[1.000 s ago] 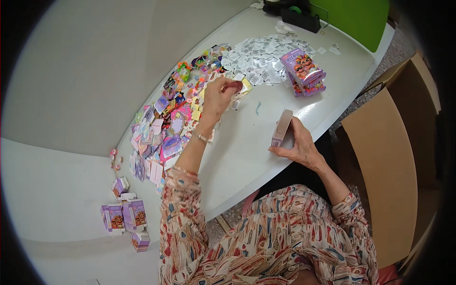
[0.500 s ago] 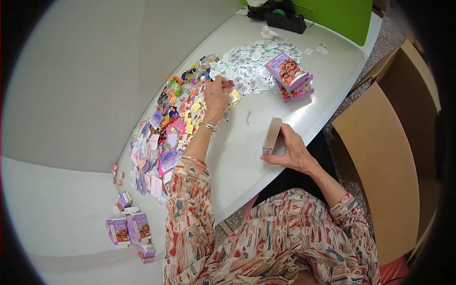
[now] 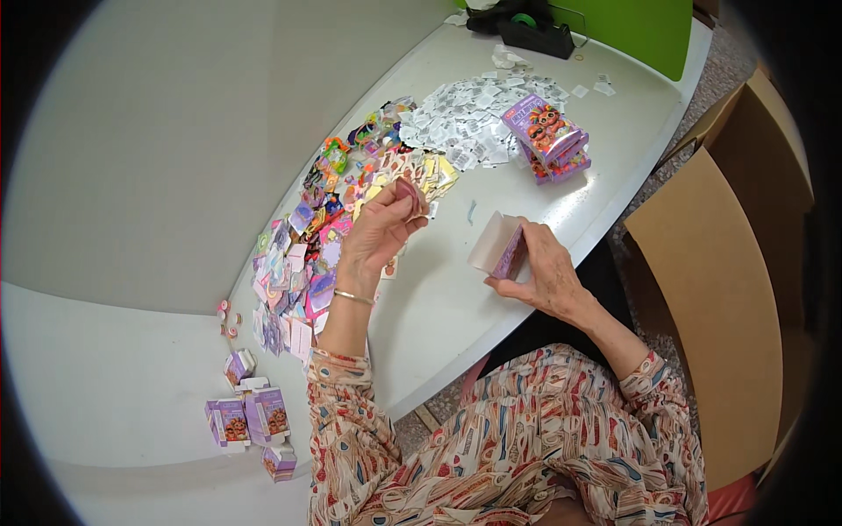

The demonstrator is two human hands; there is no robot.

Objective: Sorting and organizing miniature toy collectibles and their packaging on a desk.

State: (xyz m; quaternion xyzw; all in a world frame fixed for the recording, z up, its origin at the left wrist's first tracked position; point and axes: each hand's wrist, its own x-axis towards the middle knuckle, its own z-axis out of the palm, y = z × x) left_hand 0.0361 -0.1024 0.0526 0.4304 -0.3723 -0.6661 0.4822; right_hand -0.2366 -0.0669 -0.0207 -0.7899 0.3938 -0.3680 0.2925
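My left hand [image 3: 381,230] is raised over the near edge of a pile of small colourful cards and packets [image 3: 329,250]. Its fingers are curled together, with something dark pink at the tips; whether they hold a thin piece is hidden. A small card with an orange picture [image 3: 388,266] shows just below that hand; I cannot tell if it is held or lying there. In my right hand [image 3: 548,276] is a small purple carton [image 3: 510,254], its pale inner side turned toward the left hand. The thumb and fingers wrap the carton's sides.
Many small white printed slips [image 3: 474,114] cover the table's far part. Purple cartons [image 3: 545,131] are stacked beside them. A black tape dispenser [image 3: 537,37] stands at the back. More purple cartons [image 3: 254,416] sit at lower left. A large cardboard box [image 3: 710,324] is on the right.
My left hand has drawn back from the pile toward me and turned, fingers curled. My right hand has tilted the carton so its pale inside and printed side show.
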